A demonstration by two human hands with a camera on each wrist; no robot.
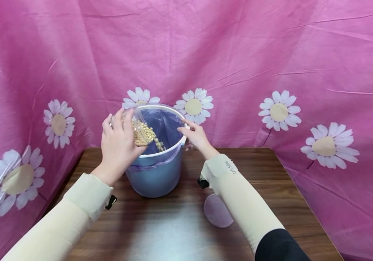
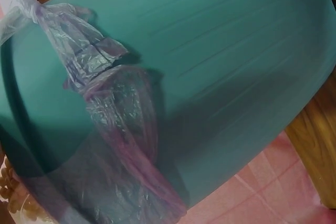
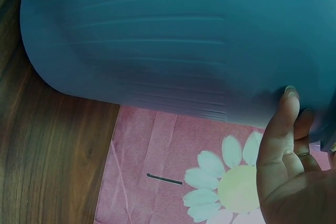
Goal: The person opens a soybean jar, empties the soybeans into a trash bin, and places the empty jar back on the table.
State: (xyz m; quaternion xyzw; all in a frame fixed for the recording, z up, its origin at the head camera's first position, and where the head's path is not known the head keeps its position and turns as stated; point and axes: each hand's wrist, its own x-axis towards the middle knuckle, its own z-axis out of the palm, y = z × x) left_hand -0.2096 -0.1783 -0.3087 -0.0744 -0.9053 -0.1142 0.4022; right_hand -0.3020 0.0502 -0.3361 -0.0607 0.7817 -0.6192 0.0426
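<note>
- Your left hand (image 1: 118,145) grasps a clear container (image 1: 139,125), tipped mouth-down over the blue bin (image 1: 155,174); pale beans (image 1: 144,136) are spilling from it into the purple bag liner (image 1: 163,125)
- Judging by the beans bunched at the container's mouth, the emptying looks partway done: some already lie inside the liner, a good share sits in the container
- Your right hand (image 1: 197,136) rests on the bin's far rim, fingers curled lightly over the edge, steadying it
- The bin stands on the wooden table (image 1: 271,174), toward its back edge, just in front of the pink daisy cloth (image 1: 271,54)
- A round pale lid (image 1: 217,210) lies on the table beside your right forearm; mind it when you draw that arm back
- You have open tabletop to the right and toward you; the cloth crowds the left and rear
</note>
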